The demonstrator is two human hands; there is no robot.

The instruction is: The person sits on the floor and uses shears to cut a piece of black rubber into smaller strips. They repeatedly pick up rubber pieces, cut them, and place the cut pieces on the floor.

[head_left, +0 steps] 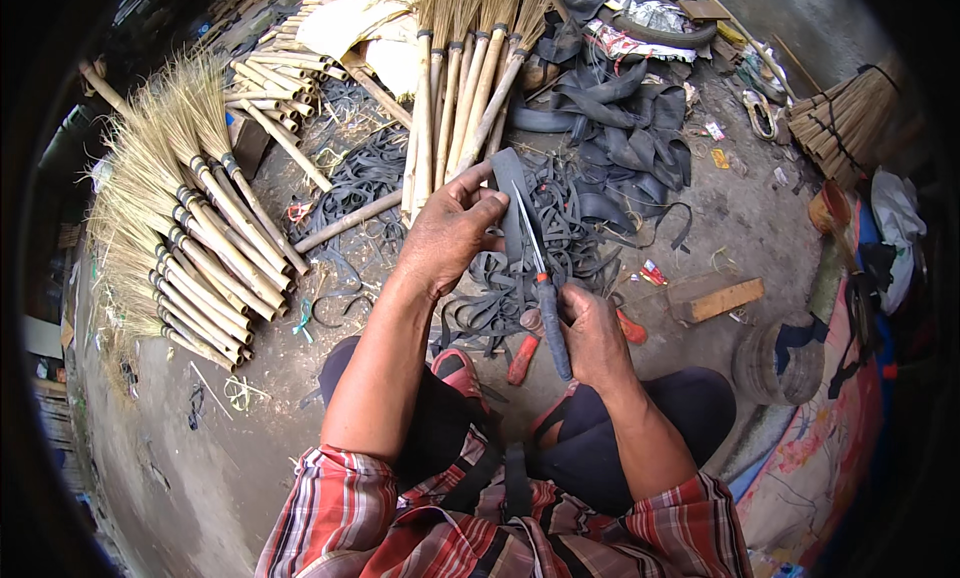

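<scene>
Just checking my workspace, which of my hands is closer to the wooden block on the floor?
Right: your right hand is left of the wooden block; your left hand is farther left, holding a dark strip.

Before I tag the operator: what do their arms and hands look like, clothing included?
Left hand and right hand: bare, no gloves. Both forearms uncovered, with no watch or bracelet showing at the wrists. Left sleeve and right sleeve match: loose plaid in red, white and dark stripes, ending near the elbows. No cables visible.
</scene>
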